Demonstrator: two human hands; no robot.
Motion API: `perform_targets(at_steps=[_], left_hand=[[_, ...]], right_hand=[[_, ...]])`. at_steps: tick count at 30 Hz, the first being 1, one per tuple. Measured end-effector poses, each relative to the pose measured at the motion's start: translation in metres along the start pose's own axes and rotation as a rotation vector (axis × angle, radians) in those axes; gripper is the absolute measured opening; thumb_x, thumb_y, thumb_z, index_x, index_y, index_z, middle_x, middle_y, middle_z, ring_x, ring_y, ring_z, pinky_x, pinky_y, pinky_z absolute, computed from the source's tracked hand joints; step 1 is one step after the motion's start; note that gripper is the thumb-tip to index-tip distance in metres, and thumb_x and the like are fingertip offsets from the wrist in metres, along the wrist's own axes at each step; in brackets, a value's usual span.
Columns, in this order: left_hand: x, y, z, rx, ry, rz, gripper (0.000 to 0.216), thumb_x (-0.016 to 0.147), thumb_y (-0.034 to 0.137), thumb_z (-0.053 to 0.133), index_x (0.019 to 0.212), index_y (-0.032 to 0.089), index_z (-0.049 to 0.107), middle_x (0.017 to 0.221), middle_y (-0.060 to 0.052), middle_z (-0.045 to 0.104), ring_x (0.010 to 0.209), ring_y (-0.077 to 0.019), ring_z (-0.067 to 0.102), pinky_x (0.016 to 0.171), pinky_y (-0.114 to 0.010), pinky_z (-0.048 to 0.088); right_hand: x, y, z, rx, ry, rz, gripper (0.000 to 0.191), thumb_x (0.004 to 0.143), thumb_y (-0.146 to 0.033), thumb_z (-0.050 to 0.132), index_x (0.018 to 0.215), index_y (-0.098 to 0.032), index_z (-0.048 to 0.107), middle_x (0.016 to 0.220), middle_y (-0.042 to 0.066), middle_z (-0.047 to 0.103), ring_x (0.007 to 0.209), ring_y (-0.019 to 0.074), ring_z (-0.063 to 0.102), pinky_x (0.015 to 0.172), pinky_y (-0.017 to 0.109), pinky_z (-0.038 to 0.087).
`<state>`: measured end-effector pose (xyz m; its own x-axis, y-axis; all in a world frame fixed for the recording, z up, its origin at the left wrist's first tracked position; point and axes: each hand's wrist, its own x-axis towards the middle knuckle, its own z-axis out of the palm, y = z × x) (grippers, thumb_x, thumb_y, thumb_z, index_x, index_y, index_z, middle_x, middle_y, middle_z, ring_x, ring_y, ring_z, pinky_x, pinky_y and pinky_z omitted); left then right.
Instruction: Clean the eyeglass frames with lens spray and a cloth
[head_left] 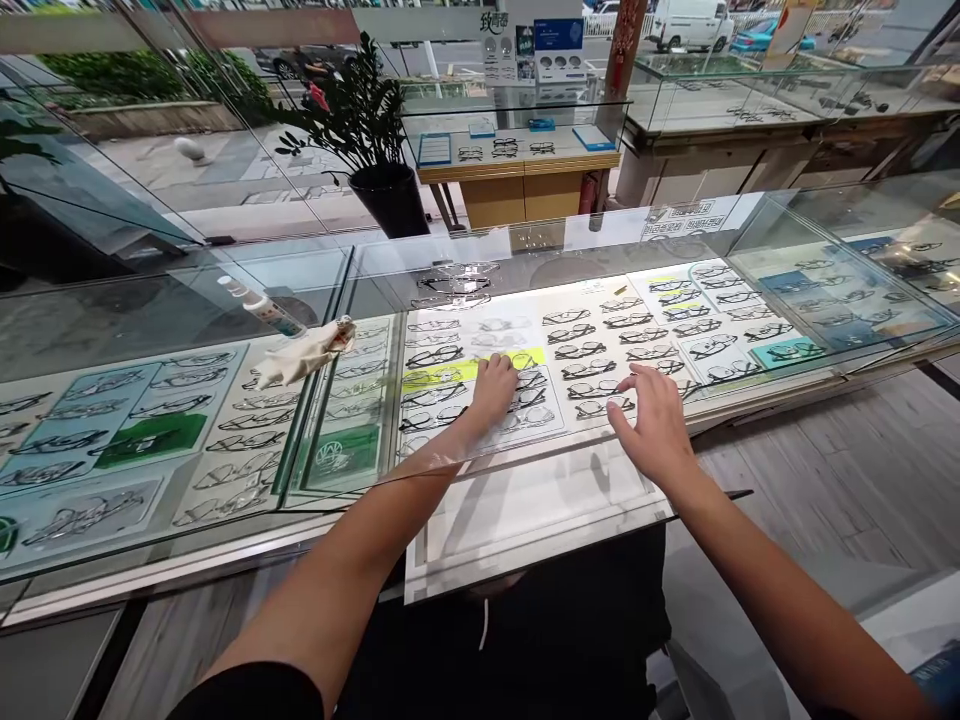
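My left hand (495,388) reaches under the glass top of the display case, over the yellow strip (531,357) in the middle section. Its fingers are bent together and the tips point down among the eyeglasses, so whatever they hold is hidden. Close to its right side lie dark-framed eyeglasses (531,380) on a pale panel. My right hand (654,425) hovers at the front edge, thumb and forefinger apart, with nothing between them. Just left of it is a column of dark eyeglasses (589,390). A pulled-out white drawer (525,515) extends below both hands, toward my body.
On the glass top at left lie a large seashell (304,355) and a white spray bottle (259,305). Glass dividers separate more rows of eyeglasses on both sides. Beyond the case stand a potted plant (386,195) and a smaller display counter (517,165).
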<state>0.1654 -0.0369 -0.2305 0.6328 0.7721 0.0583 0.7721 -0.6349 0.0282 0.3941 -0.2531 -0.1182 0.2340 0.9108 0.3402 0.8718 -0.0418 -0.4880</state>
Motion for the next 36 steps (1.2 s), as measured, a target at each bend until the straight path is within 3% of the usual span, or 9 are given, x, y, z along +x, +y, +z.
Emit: perform_targets(at_steps=[6,14,24,36], left_hand=[[0.0,-0.003,0.002,-0.014,-0.016,0.008,0.028,0.099,0.024,0.051,0.097,0.017,0.078,0.114,-0.021,0.066,0.118,-0.0376,0.049,0.1,-0.053,0.035],[0.017,-0.015,-0.009,-0.088,0.076,-0.095,0.041,0.098,0.052,0.054,0.102,0.018,0.077,0.122,-0.018,0.066,0.119,-0.0384,0.049,0.1,-0.056,0.034],[0.056,-0.03,0.002,-0.198,-0.075,-0.037,0.059,0.101,0.063,0.041,0.076,0.019,0.071,0.107,-0.016,0.072,0.118,-0.0373,0.051,0.103,-0.056,0.033],[0.056,-0.03,0.016,-0.178,-0.077,-0.03,0.054,0.101,0.067,0.038,0.099,0.02,0.065,0.107,-0.019,0.073,0.122,-0.0401,0.052,0.108,-0.057,0.031]], right_hand=[[0.0,-0.002,-0.003,0.006,-0.02,0.008,0.017,0.1,-0.036,0.054,0.113,-0.025,0.055,0.143,0.017,0.059,0.143,0.0393,0.046,0.114,0.061,0.038],[0.0,-0.006,-0.005,0.012,-0.038,0.049,0.017,0.099,-0.036,0.055,0.113,-0.026,0.053,0.145,0.015,0.058,0.143,0.0384,0.046,0.114,0.06,0.038],[0.0,-0.004,-0.002,-0.013,-0.022,0.043,0.016,0.098,-0.035,0.056,0.111,-0.026,0.053,0.147,0.015,0.057,0.141,0.0391,0.047,0.113,0.062,0.039],[0.002,-0.005,-0.002,-0.033,-0.025,0.051,0.013,0.098,-0.035,0.056,0.108,-0.026,0.054,0.144,0.015,0.058,0.138,0.0398,0.048,0.111,0.062,0.039]])
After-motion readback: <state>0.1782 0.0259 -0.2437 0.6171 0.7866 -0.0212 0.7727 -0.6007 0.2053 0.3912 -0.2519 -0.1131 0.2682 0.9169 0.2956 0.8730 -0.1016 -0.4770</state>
